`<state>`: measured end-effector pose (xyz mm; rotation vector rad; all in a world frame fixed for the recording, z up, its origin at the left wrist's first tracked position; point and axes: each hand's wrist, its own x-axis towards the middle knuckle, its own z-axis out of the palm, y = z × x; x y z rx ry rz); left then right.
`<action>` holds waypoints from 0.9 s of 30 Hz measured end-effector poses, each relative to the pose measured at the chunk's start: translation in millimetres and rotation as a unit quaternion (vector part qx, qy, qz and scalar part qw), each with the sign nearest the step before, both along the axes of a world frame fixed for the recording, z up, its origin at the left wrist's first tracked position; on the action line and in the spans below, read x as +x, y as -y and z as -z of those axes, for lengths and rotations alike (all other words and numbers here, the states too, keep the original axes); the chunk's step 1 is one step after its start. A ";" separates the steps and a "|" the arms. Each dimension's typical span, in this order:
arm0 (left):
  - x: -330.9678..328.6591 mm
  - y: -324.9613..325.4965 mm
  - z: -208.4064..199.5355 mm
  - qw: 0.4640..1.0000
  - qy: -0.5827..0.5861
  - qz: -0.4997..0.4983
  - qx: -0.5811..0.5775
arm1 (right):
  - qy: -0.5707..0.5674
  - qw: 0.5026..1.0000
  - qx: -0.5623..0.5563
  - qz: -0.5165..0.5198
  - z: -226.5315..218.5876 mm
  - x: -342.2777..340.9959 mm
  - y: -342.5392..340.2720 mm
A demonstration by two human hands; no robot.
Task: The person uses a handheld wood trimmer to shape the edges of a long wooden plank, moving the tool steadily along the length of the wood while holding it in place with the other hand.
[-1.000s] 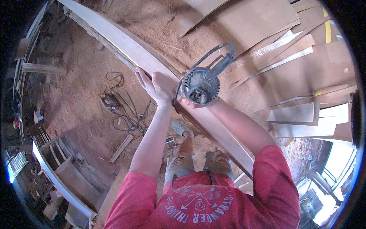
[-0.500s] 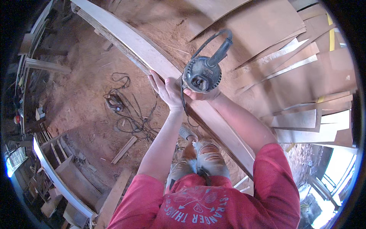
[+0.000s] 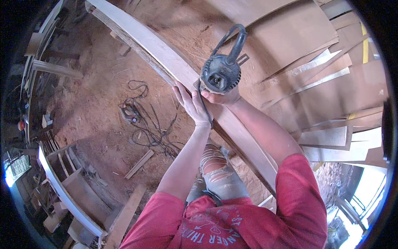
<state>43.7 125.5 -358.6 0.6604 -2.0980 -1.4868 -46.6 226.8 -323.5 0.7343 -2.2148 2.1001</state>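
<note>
A long pale wooden board (image 3: 143, 39) runs diagonally from the far left to near my right side, with rougher wood along its left edge. On it stands a black corded trim router (image 3: 219, 74), seen from its round, vented top. My right hand (image 3: 226, 97) is closed round the router's lower body, its fingers partly hidden underneath. My left hand (image 3: 194, 106) lies against the board's left edge beside the router, fingers stretched out and pointing away from me. The power cord (image 3: 202, 101) hangs over the left hand's side, and a thick black loop rises from the router's top.
A second corded tool (image 3: 130, 117) lies in tangled cables on the dusty ground at left. Thin brown sheets (image 3: 296, 37) overlap on the right. A wood strip (image 3: 139, 164) lies lower left, near a curved white-edged frame (image 3: 68, 197). Stacked timber (image 3: 56, 68) stands far left.
Both hands and the router have shifted slightly away from me along the board. The router's top loop has tilted, and my legs have changed position as my body moved.
</note>
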 end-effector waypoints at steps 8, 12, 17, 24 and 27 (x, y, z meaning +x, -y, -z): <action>1.6 4.4 8.2 1.000 -0.008 0.010 -0.022 | 0.072 0.995 -0.073 -0.024 -4.6 -21.4 25.7; 1.4 -1.2 1.3 1.000 0.016 0.002 -0.016 | -0.016 0.999 -0.031 -0.014 -0.2 -38.2 35.7; 1.1 0.4 -4.2 0.999 0.037 0.003 -0.025 | -0.056 0.998 -0.021 -0.001 -0.1 -54.9 50.3; -0.3 3.3 -18.5 0.998 0.061 0.019 -0.024 | -0.068 0.994 0.083 0.001 5.7 -66.4 68.3; 0.5 4.5 -19.2 0.998 0.048 0.029 -0.022 | -0.021 0.999 0.043 -0.015 13.5 -74.7 75.2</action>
